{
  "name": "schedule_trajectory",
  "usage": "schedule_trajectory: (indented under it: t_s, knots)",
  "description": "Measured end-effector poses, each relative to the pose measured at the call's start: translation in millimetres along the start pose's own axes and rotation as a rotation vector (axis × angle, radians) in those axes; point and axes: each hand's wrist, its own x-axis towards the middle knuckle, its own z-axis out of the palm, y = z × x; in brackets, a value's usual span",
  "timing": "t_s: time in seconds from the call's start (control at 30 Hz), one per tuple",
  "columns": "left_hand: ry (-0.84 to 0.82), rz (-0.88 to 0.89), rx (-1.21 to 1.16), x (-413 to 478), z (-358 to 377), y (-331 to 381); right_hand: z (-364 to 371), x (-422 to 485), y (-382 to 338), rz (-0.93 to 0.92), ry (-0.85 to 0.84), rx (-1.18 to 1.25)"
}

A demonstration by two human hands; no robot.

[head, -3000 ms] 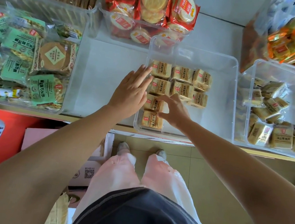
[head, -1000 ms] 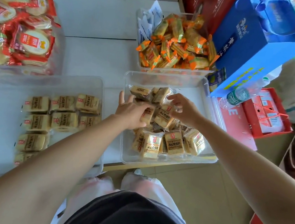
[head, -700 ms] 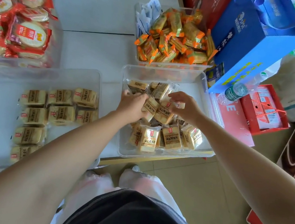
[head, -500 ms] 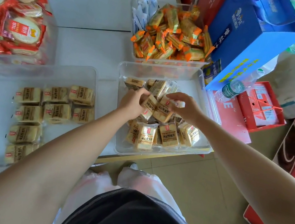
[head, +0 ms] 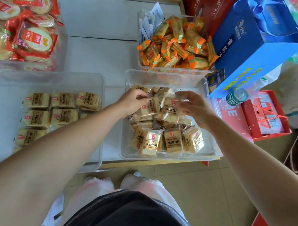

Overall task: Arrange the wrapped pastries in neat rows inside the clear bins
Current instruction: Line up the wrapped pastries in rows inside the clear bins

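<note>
An orange-snack bin (head: pixel 174 47) and blue box (head: pixel 249 50) crowd behind the clear bin (head: pixel 168 78) at the bench's front edge. Over its loose heap (head: pixel 172 141), our left hand (head: pixel 131 101) pinches a pastry (head: pixel 152 107), our right hand (head: pixel 195 108) its neighbour (head: pixel 170 111).

A wrapped pastry (head: pixel 151 144) by the counter's front edge carries dark Chinese characters, seemingly 海玉烤馍片. A red cracker packet (head: pixel 34 39) near the counter's left edge shows 1912, upside down. Past the right edge, a bottle (head: pixel 231 100) has a green label reading C'estbon, and the red box (head: pixel 239 118) beside it bears a large white E.
</note>
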Motion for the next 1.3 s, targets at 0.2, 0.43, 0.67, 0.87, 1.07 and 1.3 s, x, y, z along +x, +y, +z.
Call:
schedule_trajectory:
  t_s: [0.2,0.43,0.67,0.87,1.07,1.3]
  knots:
    - [-0.051,-0.011,-0.093,-12.0,-5.8,9.5,14.1,5.9,-10.4,-0.035,0.008,-0.004]
    - [0.027,-0.151,-0.412,-35.8,-25.1,9.1,58.0,11.1,-33.9,-0.152,-0.044,-0.089]
    - [0.069,-0.054,-0.389,-66.9,-76.8,-11.3,132.7,10.9,-73.6,-0.384,-0.064,-0.411]
    - [0.103,-0.089,-0.418,-100.5,-145.0,-49.6,214.3,9.9,-87.9,-0.422,-0.172,-0.642]
    - [0.065,-0.11,-0.372,-132.9,-215.7,-93.2,314.5,3.9,-99.8,-0.56,-0.15,-1.037]
    - [-0.056,-0.146,-0.354,-156.5,-251.3,-126.8,368.7,-3.9,-88.6,-0.619,-0.096,-1.195]
